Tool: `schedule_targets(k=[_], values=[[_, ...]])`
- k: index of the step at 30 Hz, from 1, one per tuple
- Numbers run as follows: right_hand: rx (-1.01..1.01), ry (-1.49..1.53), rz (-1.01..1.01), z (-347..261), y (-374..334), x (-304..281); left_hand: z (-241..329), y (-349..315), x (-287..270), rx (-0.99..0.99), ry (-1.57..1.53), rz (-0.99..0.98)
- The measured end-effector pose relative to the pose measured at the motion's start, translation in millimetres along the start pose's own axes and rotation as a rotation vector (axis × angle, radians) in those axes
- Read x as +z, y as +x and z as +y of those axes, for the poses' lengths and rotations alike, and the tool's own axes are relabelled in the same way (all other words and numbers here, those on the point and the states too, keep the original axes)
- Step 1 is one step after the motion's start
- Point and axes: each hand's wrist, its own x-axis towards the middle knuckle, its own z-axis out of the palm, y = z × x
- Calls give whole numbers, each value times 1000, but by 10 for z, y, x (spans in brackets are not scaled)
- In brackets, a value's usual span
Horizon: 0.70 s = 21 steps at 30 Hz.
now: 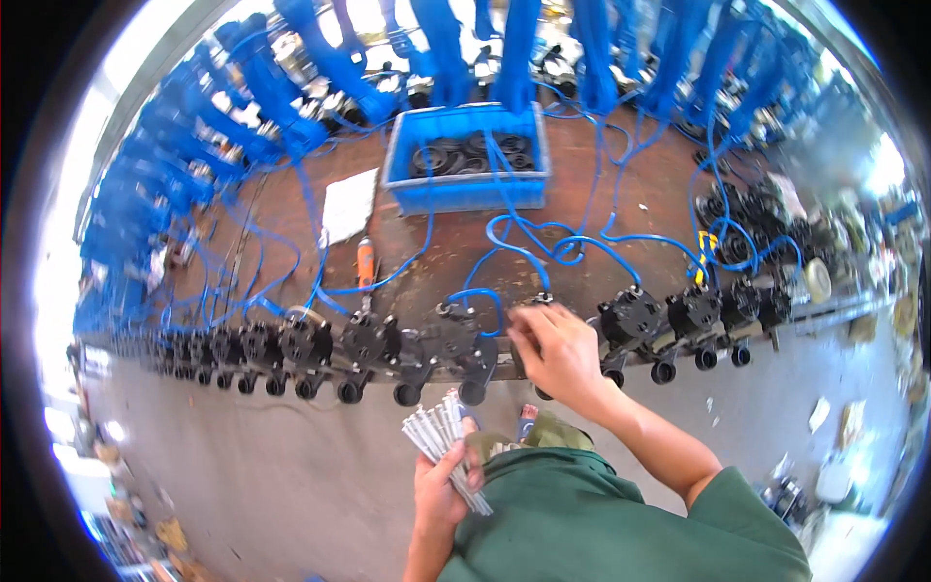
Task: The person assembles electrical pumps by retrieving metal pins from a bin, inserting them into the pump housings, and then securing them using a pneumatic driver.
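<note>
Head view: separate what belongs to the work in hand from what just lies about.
In use, apparently:
bolt-like metal rods in the left hand
black cylindrical housings near the right hand

Apparently just lying about:
orange-handled tool
white sheet

On the table (451, 247), a crate (465, 195) of rings (477, 153) stands behind the housings (371, 337), right of a sheet (349, 207).

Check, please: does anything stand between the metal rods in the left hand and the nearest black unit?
Nothing visible stands between the metal rods in the left hand and the nearest black unit; the blue hose loops on its far side.
</note>
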Motion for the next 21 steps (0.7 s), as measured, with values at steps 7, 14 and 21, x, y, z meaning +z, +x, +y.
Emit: schedule_targets(k=[7,14,21], values=[[-107,-421,-623,314,745,374,666,550,493,320,482,14],[-72,-308,-1365,543,1282,651,1436,1633,1068,350,1132,26],[-50,-257,-1597,668,1342,769,1340,3339,1062,-276,1926,-276]])
